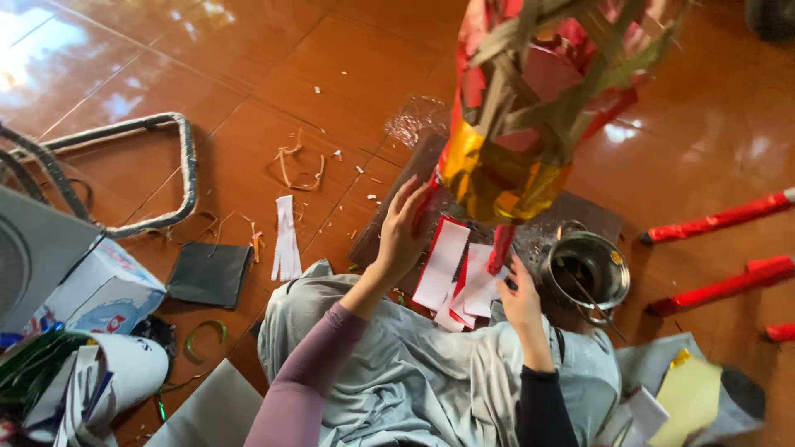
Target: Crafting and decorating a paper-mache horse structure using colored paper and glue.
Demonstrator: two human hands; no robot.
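Observation:
A lantern [505,174] made of a bamboo-strip frame covered in red and yellow shiny film hangs tilted above my lap. My left hand [400,238], on a mauve-sleeved arm, lies with fingers spread against the lantern's lower red edge. My right hand [522,302], in a black sleeve, pinches the lower end of a red strip [500,248] that hangs from the lantern. Below, white paper pieces with red borders [441,263] rest between both hands, over my grey-clothed lap [397,372].
A metal pot [585,269] with a stick in it stands on a brown board [592,213] right of my hand. Red-wrapped sticks [719,220] lie far right. A bent wire frame [187,170], black sheet [209,274], box [103,290], white strip [286,240] and scraps lie left.

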